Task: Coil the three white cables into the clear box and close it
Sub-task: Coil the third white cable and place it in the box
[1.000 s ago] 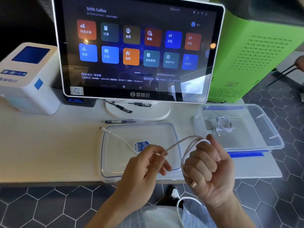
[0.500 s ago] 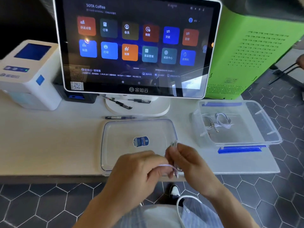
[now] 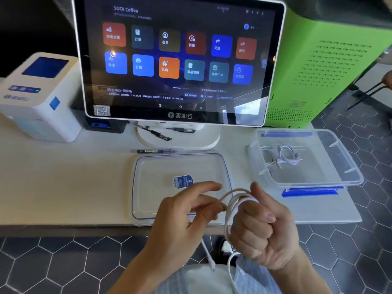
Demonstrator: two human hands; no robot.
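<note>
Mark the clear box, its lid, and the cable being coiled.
clear box [image 3: 347, 179], head view, bare near-right rim
lid [image 3: 152, 187], head view, bare left panel
white cable [image 3: 235, 200], head view, loops round the right hand

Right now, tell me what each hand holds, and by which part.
Right hand grips the white cable by its coiled loops; left hand pinches the strand leading into them.

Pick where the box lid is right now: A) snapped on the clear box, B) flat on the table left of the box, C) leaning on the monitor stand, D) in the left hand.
B: the lid lies flat on the table, left of the open clear box, beyond both hands.
</note>
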